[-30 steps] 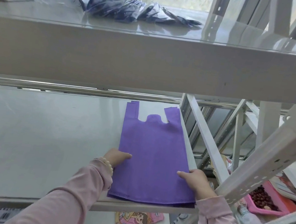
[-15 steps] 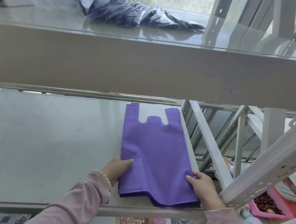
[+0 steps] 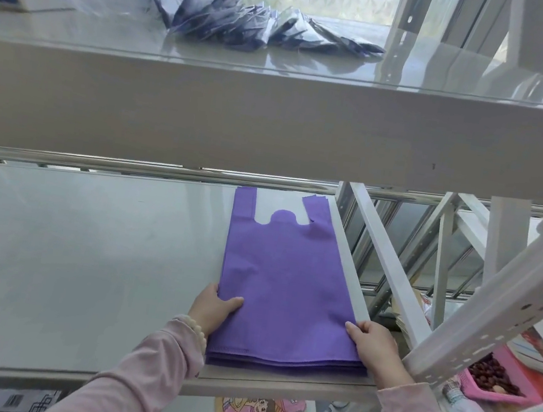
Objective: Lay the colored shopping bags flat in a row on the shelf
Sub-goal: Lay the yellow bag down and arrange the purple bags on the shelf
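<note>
White metal shelving (image 3: 82, 267) filled the view, and a stack of purple bags (image 3: 283, 287) lay flat at the right end of the middle shelf, handles toward the far edge. The left hand (image 3: 215, 309) pinched the stack's near-left edge, thumb on top; the right hand (image 3: 373, 340) pinched the near-right edge likewise. To finish this step well, both hands probably needed to square the layered near edges evenly and press out any ripple before letting go.
</note>
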